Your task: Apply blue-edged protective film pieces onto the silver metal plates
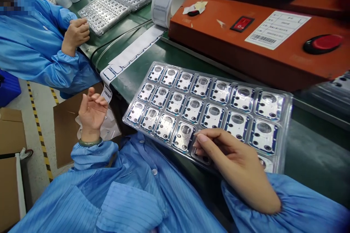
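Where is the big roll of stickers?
In the head view, the big roll is at the top, near the middle, beside the left end of the orange machine; its strip runs down toward the left hand.

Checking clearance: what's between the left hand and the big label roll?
Head view: the label strip, stretching from the label roll over the green table toward the left hand.

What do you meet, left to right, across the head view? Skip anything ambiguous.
Blue bin → black-and-yellow floor tape → the wearer's left hand → label roll → the wearer's right hand → round red button.
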Tool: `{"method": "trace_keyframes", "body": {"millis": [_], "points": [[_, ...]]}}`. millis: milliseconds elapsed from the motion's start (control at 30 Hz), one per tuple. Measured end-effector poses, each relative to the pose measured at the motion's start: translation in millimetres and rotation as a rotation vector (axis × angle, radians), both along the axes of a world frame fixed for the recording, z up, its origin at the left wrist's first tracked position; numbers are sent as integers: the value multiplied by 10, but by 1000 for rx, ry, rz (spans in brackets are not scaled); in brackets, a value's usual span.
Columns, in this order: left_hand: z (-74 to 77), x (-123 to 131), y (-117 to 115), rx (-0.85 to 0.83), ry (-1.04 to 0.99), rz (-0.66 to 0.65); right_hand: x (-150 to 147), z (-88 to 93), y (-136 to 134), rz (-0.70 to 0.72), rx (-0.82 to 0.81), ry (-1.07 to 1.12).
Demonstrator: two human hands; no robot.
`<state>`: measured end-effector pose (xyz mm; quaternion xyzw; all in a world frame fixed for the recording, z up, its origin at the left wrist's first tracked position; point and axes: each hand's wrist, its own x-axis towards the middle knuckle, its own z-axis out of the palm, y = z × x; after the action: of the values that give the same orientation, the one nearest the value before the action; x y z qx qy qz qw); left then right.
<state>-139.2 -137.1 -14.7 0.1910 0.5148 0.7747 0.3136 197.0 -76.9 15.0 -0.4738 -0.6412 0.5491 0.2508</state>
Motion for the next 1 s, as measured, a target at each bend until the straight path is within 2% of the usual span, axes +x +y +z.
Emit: {"method": "trace_keyframes", "body": {"millis": [133,233,300,333,400,500,567,700,867,1000], "points": [[225,651,67,93,-151,-805,21,-17,-56,-12,241,60],[265,1035,120,-15,-345,-1427,29,62,-94,63,454,141],[251,1201,150,-71,-520,-1750,35,139,-112,161,530,242],[244,1261,162,-71,-598,-1837,42,176,-120,180,552,267],[248,1348,180,-65,-695,-1840,62,238,-138,155,592,264],[299,1426,190,-135,-702,-1659,86,298,-173,118,582,232],[335,1457,195,-204,-660,-1584,84,325,-194,175,522,258],[323,1480,228,-242,-585,-1581,60,362,-202,291,394,332],[246,1483,272,-208,-526,-1583,47,358,-191,302,292,286],[253,1495,273,-218,-484,-1605,46,327,-195,334,255,321]]}}
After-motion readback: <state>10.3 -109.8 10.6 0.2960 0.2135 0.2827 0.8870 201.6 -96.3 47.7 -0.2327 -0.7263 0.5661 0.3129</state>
